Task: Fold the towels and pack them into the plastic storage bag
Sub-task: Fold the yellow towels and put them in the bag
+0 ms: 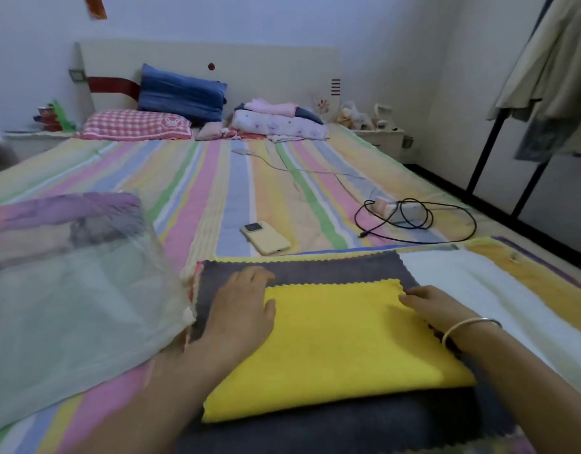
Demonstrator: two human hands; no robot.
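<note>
A folded yellow towel (341, 345) lies on a dark grey towel (302, 268) near the bed's front edge. My left hand (241, 309) lies flat at the yellow towel's left edge, thumb on the yellow cloth, fingers on the grey one. My right hand (430, 306) touches the yellow towel's far right corner; whether it pinches the cloth is unclear. To the right, a white towel (472, 283) rests on a yellow one (544, 286). At the left sits the clear plastic storage bag (73, 309) with purple and pink folded towels (63, 214) inside.
On the striped bedsheet (217, 178) beyond the towels lie a yellow-cased phone (266, 238) and a black cable with a power strip (410, 216). Pillows (181, 96) and folded bedding (279, 122) sit by the headboard. Clothes hang on a rack (551, 77) at the right.
</note>
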